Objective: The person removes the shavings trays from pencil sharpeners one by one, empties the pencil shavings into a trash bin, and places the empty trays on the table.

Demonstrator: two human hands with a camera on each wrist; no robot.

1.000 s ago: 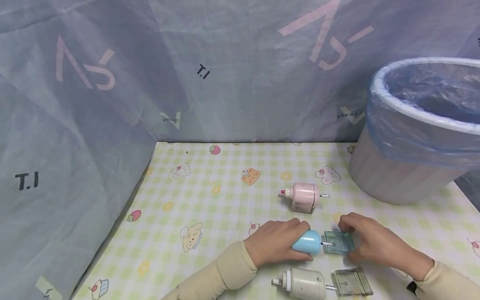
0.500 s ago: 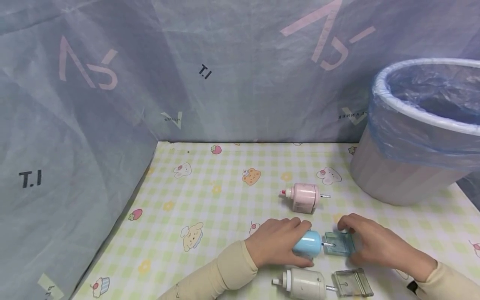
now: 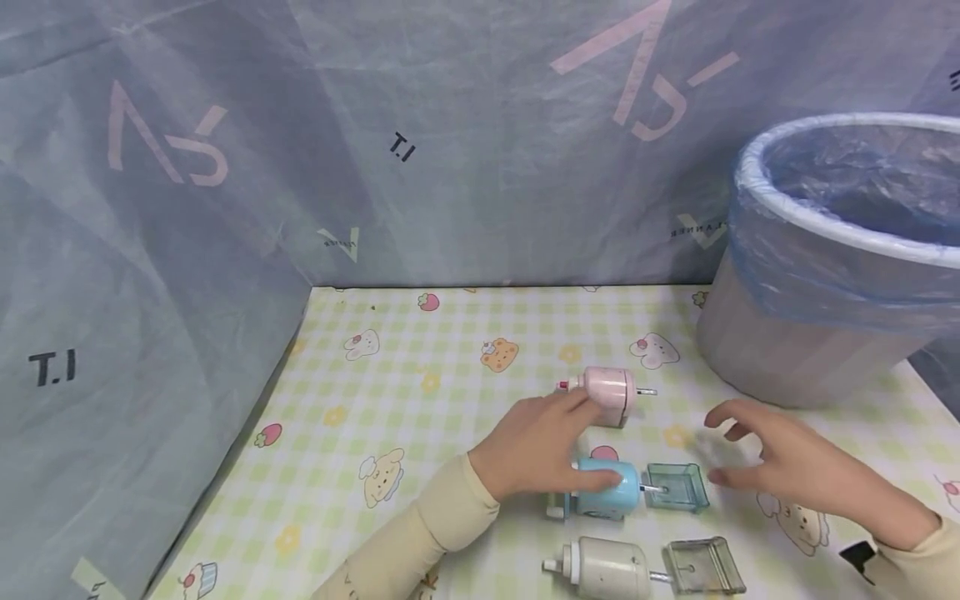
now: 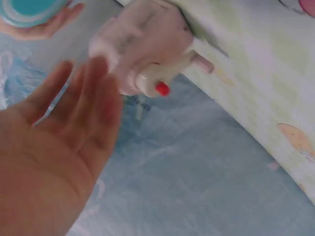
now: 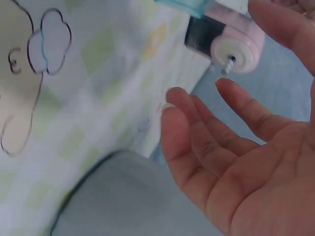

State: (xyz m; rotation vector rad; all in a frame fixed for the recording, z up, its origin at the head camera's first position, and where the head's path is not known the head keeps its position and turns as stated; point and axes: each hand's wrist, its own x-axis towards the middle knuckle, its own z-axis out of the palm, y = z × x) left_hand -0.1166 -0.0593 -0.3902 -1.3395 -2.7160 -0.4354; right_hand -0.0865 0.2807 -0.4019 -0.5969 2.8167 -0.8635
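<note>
1. The left hand (image 3: pixel 536 446) lies over the surface (image 3: pixel 420 417) with its fingers (image 3: pixel 577 402) straight and relaxed, holding nothing. The fingertips reach to the pink sharpener (image 3: pixel 609 392); if they touch it, I cannot tell.
2. The thumb of the left hand rests on the top of the blue sharpener (image 3: pixel 603 492), which lies on its side just near of the pink one.
3. In the left wrist view the pink sharpener (image 4: pixel 142 46) is just beyond the straight fingers (image 4: pixel 96 93), with its red tip pointing to the camera.
4. The right hand (image 3: pixel 787 462) hovers to the right of the blue sharpener, fingers (image 3: pixel 723 412) spread wide and holding nothing. In the right wrist view its palm (image 5: pixel 256 162) is open, and the pink sharpener (image 5: pixel 231 37) is seen beyond the fingertips.
5. A small clear blue tray (image 3: pixel 677 486) lies just at the right end of the blue sharpener, between it and the right hand.
6. At the near edge lies a white sharpener (image 3: pixel 609 568) with a clear grey tray (image 3: pixel 705 565) beside its right end.
7. A bin (image 3: pixel 825 275) lined with a blue plastic bag stands at the far right of the surface, well apart from the hands.
</note>
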